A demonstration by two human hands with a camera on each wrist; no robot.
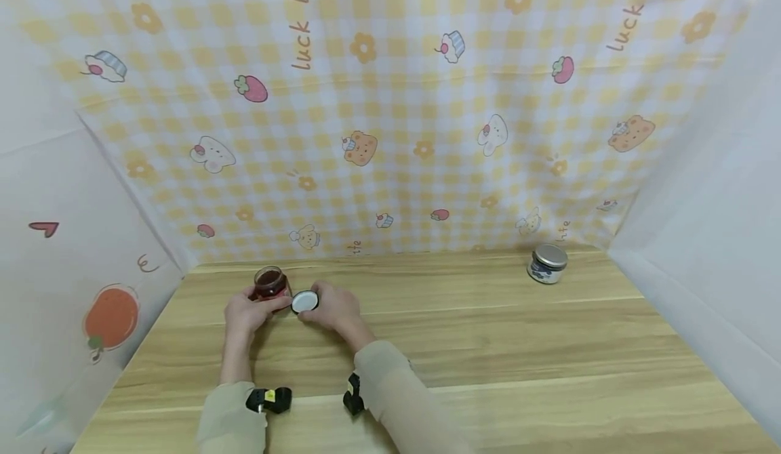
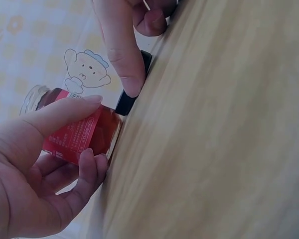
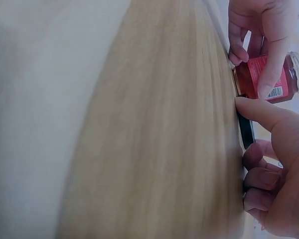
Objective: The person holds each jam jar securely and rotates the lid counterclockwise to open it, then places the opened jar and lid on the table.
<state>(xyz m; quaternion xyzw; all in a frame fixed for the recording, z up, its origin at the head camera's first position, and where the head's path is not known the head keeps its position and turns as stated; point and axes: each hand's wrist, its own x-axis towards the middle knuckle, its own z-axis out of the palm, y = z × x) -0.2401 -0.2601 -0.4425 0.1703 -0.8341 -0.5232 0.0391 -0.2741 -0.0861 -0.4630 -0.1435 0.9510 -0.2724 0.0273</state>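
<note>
Glass jar [image 1: 269, 278], open-topped, red-labelled, dark red inside, gripped upright by curled fingers of left hand [image 1: 244, 313] near far left corner of worktop [image 1: 488, 345], dark-rimmed white lid [image 1: 304, 301] pinched beside it by right hand [image 1: 337, 306], silver-lidded jar [image 1: 547, 264] set near far right corner

The lidless, red-labelled glass jar [image 1: 271, 282] stands upright, a black-rimmed lid [image 1: 304, 301] lying white underside up just beside it at four o'clock.

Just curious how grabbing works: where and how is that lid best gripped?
Probably pinch the lid by opposite sides of its dark rim, coming from the right: it lies flat, pale inside up, offering only a low edge, and the open jar stands close on its left.
</note>
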